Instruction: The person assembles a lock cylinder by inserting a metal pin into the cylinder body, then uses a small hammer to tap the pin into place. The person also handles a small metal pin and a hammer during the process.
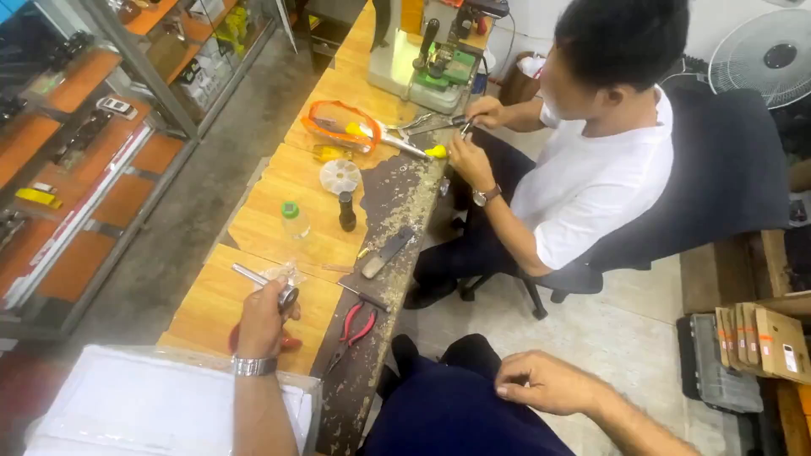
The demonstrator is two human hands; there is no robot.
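Your left hand (262,321) has its grip clamped on a small metal tool (283,291) over the counter (253,219), red pliers (355,325) untouched just right of it (your right hand (545,382) rests loosely curled, empty, on your lap).

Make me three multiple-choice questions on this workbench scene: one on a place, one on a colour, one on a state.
1. Where does the right hand rest?
A. on the person's thigh
B. on the bench
C. on the pliers

2. What colour are the pliers' handles?
A. blue
B. red
C. yellow

3. What is the left hand doing?
A. lying flat and empty
B. gripping a metal tool
C. pointing at the fan

Answers: 1 A, it lies on the dark trouser leg; 2 B, the handles are red; 3 B, its fingers close round the tool.
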